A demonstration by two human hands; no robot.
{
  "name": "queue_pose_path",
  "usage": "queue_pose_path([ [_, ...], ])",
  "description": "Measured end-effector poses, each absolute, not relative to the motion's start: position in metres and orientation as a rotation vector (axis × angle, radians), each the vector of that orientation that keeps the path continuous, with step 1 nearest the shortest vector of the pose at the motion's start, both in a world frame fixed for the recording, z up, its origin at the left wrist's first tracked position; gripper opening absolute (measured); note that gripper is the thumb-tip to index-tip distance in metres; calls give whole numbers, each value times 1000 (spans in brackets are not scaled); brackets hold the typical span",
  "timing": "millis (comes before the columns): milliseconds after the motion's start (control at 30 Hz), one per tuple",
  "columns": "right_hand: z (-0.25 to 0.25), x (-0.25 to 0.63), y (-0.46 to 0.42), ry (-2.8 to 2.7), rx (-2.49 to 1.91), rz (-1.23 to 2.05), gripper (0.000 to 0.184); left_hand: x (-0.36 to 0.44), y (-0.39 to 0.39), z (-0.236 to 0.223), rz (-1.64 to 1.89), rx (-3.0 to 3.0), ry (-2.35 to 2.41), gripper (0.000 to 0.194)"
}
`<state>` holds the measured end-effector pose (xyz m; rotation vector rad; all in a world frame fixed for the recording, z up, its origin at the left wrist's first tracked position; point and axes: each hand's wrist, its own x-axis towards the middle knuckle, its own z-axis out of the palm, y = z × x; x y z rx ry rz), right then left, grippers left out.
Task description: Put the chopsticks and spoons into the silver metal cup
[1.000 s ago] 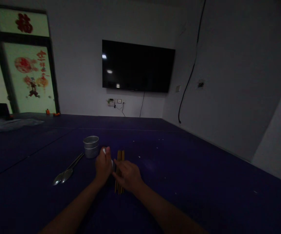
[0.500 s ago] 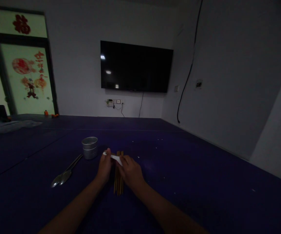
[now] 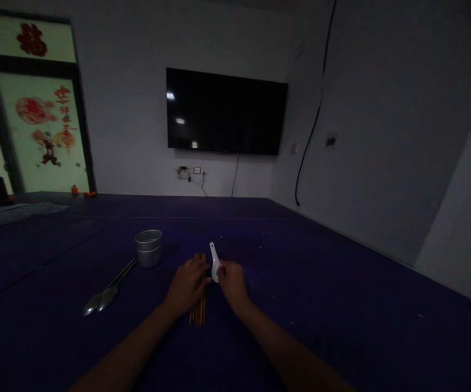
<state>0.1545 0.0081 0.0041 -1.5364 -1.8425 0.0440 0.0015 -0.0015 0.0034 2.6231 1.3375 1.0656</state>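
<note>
- As the right hand (image 3: 232,280) pinches the white spoon (image 3: 214,260),
- the left hand (image 3: 185,286) spreads half-open over the chopsticks (image 3: 197,317);
- metal cup (image 3: 149,252) beside the metal spoons (image 3: 107,298).

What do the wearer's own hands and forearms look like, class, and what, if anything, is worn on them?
The left hand and right hand are bare, without gloves. The left forearm and right forearm show no sleeves, watch or bracelet. It is too dim to rule out small rings or markings.
</note>
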Motion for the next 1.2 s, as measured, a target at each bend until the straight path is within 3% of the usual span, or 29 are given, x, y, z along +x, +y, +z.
queue_pose_path([
  [300,-4,152,12,-1828,-1706,75,22,4,-1,-4,754,2651,1413,35],
  [1200,0,143,-1,-2003,-1904,-2,26,1,7,-8,804,2553,1356,35],
])
